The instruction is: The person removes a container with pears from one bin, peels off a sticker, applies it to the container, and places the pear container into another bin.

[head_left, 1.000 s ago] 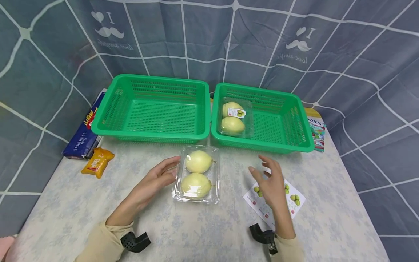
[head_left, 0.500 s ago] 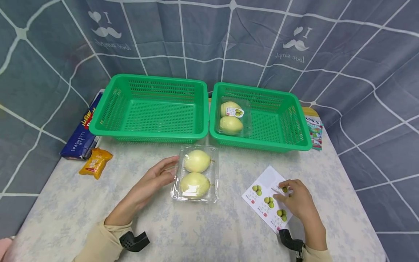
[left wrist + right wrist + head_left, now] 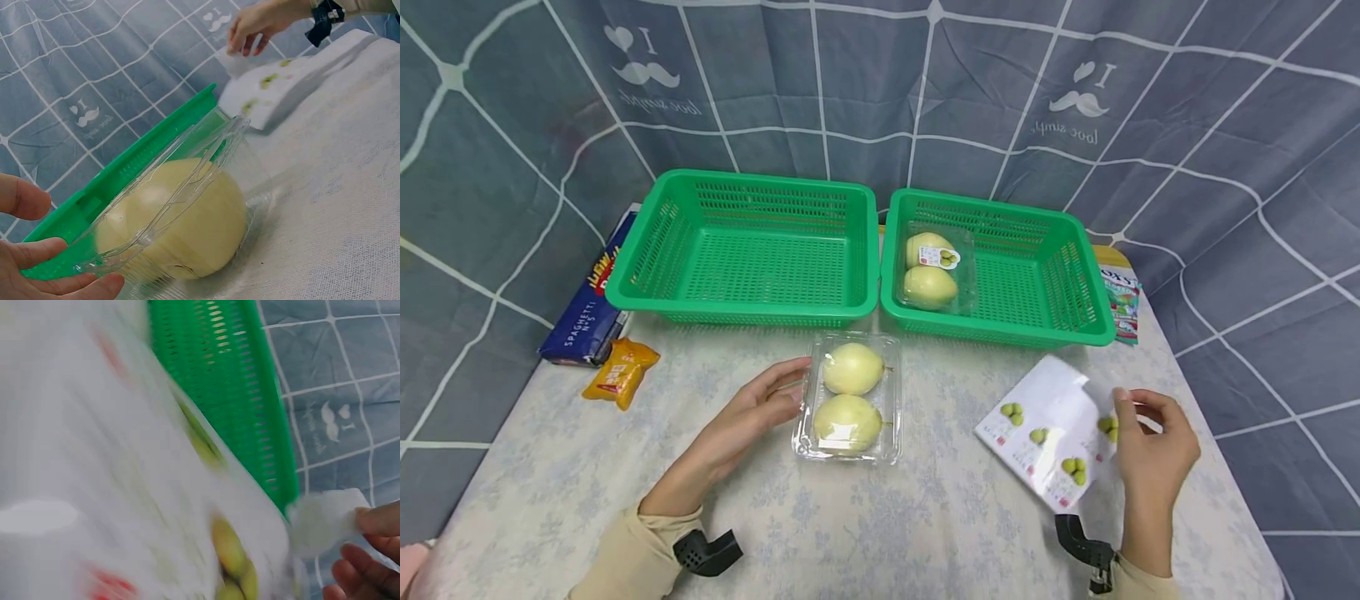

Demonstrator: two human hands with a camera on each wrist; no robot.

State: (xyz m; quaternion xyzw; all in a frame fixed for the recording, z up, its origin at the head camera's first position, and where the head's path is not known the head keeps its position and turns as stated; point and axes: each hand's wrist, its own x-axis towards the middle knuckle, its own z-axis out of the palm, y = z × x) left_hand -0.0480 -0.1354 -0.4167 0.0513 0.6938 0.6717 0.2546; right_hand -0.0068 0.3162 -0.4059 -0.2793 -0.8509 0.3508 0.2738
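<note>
Right hand (image 3: 1153,446) is pinching the edge of a white sticker sheet (image 3: 1048,433), lifting it off the pale floral surface (image 3: 925,517). Left hand (image 3: 760,408) is lying open, fingertips touching the side of a clear pear pack (image 3: 850,398) (two pears inside) sitting mid-surface. Two green baskets (image 3: 745,250) are sitting behind; the right one (image 3: 1037,275) is holding another pear pack (image 3: 934,268). A grey-blue gridded cloth (image 3: 880,83) is hanging all around.
</note>
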